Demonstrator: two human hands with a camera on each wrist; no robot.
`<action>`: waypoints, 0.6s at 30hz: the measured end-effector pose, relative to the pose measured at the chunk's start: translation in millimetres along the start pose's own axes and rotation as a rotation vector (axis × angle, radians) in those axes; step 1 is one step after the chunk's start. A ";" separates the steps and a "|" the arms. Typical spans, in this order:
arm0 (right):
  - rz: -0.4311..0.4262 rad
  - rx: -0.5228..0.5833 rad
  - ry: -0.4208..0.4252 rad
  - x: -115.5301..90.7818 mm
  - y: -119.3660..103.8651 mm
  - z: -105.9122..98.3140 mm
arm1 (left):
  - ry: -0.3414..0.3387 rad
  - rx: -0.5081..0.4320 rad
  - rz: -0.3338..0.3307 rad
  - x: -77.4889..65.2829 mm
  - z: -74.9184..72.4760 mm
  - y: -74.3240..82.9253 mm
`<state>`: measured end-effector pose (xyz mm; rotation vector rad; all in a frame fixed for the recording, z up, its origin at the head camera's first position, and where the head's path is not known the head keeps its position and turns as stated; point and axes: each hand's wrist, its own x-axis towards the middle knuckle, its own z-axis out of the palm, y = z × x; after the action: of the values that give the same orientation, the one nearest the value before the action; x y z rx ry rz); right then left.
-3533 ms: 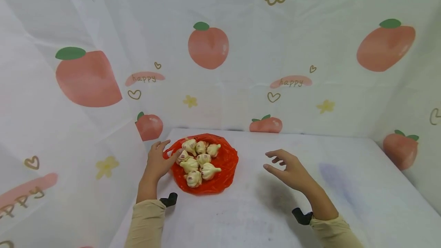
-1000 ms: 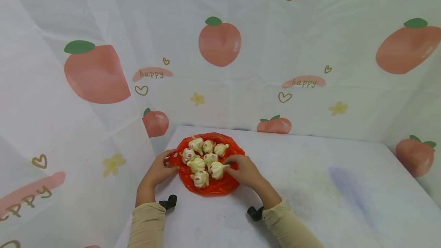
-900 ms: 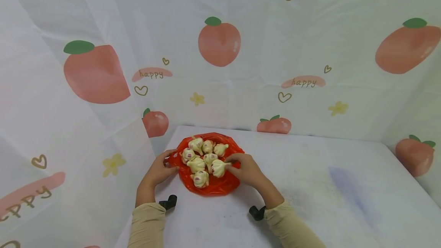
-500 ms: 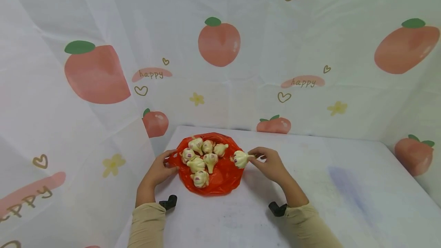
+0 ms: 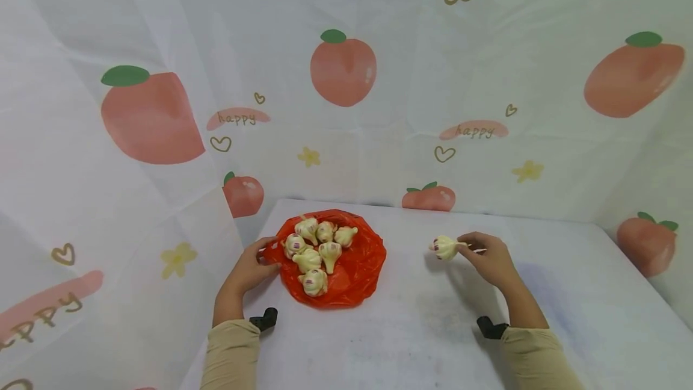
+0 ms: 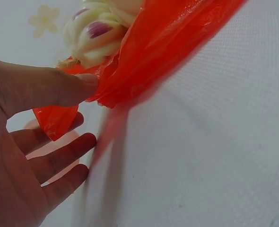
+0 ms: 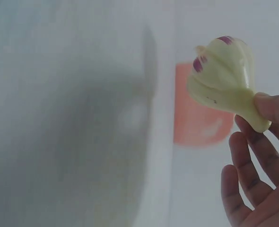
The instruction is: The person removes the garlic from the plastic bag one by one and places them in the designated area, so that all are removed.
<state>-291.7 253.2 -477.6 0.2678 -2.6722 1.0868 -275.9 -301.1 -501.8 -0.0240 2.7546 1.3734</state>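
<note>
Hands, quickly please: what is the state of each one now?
Left hand: pinches the edge of the red plastic bag.
Right hand: pinches one garlic bulb by its stem, above the table.

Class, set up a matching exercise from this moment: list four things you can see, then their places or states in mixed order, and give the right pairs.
Things:
1. left hand
2. right hand
3. red plastic bag
4. six garlic bulbs

States:
A. pinches one garlic bulb by its stem
B. lie heaped on the bag
C. grips the bag's edge
D. spread on the white table

Pairs: 1-C, 2-A, 3-D, 4-B
</note>
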 end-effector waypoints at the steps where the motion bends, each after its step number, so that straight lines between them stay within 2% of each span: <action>1: 0.016 -0.007 0.002 -2.4 4.4 -5.4 | 0.001 0.004 -0.001 0.4 0.5 -0.3; 10: 0.111 -0.068 0.025 -20.4 31.3 -37.7 | 0.003 -0.010 0.015 1.7 0.8 -1.5; 18: 0.164 -0.099 0.022 -29.2 46.8 -44.9 | 0.005 -0.005 0.011 1.7 0.9 -2.0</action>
<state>-269.1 320.1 -485.8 0.0184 -2.7572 0.9914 -277.5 -301.7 -504.1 -0.0125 2.7594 1.3841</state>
